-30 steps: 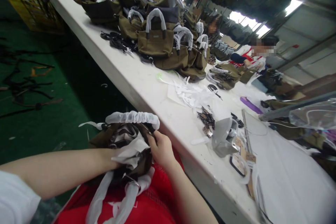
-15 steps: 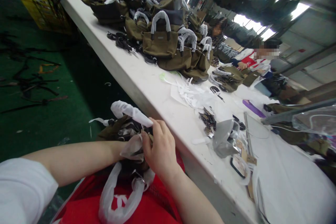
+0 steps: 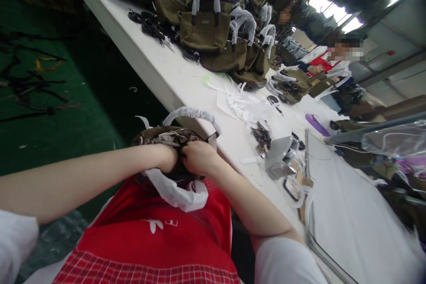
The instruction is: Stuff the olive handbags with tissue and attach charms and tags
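An olive handbag point(image 3: 151, 136) sits against my body at the table's edge, its zipped mouth spread and pale lining showing. My left hand point(image 3: 169, 158) reaches down into the opening, so its fingers are hidden. Across from it, my right hand point(image 3: 200, 157) is closed on the bag's rim at the right end of the mouth. One white-wrapped handle point(image 3: 196, 113) arches over the far side. The other wrapped handle point(image 3: 176, 194) hangs towards me over my red apron point(image 3: 133, 239).
On the long white table point(image 3: 196, 93) stand several olive handbags point(image 3: 204, 31) with wrapped handles. Black straps point(image 3: 151, 24), white scraps point(image 3: 239, 102), a grey pouch-like item point(image 3: 281, 156) and a phone point(image 3: 292, 188) lie about. Another person point(image 3: 328, 60) works across the table.
My right hand has left the far wrapped handle and moved to the bag's rim. The handles have spread apart, and the bag's mouth shows wider. The view has shifted.
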Available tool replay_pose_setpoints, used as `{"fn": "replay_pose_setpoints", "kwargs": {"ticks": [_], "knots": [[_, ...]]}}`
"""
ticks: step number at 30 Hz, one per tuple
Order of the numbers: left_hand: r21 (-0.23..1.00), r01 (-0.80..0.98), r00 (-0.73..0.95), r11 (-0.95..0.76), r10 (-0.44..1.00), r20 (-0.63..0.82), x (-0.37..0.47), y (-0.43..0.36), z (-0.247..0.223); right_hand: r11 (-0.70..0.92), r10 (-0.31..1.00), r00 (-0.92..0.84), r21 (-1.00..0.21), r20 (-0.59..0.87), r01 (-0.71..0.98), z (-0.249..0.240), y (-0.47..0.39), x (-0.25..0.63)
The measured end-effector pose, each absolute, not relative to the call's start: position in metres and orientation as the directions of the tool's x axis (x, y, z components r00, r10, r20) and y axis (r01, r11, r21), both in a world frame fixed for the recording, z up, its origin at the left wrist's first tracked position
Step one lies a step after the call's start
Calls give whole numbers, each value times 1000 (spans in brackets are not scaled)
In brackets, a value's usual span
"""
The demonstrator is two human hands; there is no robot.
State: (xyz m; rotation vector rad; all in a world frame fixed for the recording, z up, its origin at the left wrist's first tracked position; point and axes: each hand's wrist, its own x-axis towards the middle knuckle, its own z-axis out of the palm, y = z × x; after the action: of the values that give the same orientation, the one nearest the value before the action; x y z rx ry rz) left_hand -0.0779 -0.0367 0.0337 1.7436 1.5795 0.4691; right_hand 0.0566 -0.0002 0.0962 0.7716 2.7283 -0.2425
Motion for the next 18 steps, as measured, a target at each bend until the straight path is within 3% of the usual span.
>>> {"fn": "replay_pose_setpoints", "kwargs": {"ticks": [4, 6, 7, 9, 11, 14, 16, 18], "knots": [[656, 739, 373, -155, 904, -207, -97, -61, 71, 889, 426, -784, 51, -452, 454, 97, -8, 71], [645, 715, 381, -270, 924, -36, -102, -75, 91, 897, 415, -794, 53, -445, 439, 98, -13, 70], [625, 718, 310, -307, 945, 108, -106, -81, 98, 906, 396, -803, 48, -446, 421, 98, -15, 68], [576, 771, 11, -271, 910, 414, -120, -94, 102, 930, 343, -833, 33, -434, 366, 99, -16, 64], [612, 783, -303, -114, 789, 534, -140, -105, 90, 948, 299, -864, 26, -404, 316, 99, -17, 58], [754, 656, -450, 41, 823, 347, -167, -114, 52, 963, 258, -899, 20, -352, 269, 98, -17, 46], [812, 581, -349, 63, 920, 179, -175, -115, 26, 972, 227, -908, 26, -351, 233, 97, -16, 34], [833, 550, -288, 69, 951, 112, -175, -112, 9, 976, 211, -896, 27, -390, 218, 93, -13, 21]]}}
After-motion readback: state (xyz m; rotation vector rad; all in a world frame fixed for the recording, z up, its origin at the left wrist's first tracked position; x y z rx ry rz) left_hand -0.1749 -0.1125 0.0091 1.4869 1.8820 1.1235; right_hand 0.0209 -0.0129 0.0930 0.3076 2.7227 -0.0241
